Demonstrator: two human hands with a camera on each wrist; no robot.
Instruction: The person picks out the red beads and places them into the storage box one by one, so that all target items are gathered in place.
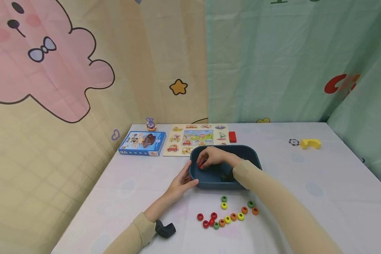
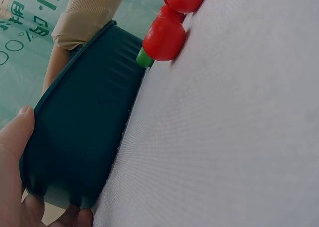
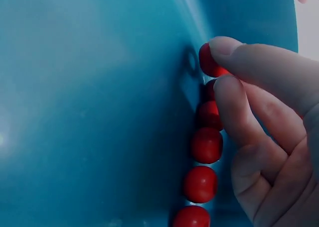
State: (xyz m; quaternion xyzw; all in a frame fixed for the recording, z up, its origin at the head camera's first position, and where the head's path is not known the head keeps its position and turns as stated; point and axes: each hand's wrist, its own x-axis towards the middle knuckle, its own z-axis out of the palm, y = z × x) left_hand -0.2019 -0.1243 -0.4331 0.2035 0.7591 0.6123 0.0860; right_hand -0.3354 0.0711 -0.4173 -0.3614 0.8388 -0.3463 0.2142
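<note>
A dark blue plastic basin (image 1: 216,185) stands on the table. My left hand (image 1: 181,181) grips its left end, thumb at the near side and fingertips around the end wall. Reaching inside, my right hand (image 1: 214,156) pinches a red bead (image 3: 209,62) between thumb and fingers. Below that bead in the right wrist view, several more red beads (image 3: 201,184) line up along the basin's inner edge. In front of the basin lie loose beads: red ones (image 1: 200,217), orange ones (image 1: 233,217), yellow ones (image 1: 224,205) and green ones (image 1: 224,199).
Behind the basin lies a wooden picture puzzle board (image 1: 169,151), with a red block (image 1: 232,137) beside it. A blue box (image 1: 142,143) and a small rabbit figure (image 1: 150,125) are at the back left. A yellow arch block (image 1: 310,143) sits at the back right.
</note>
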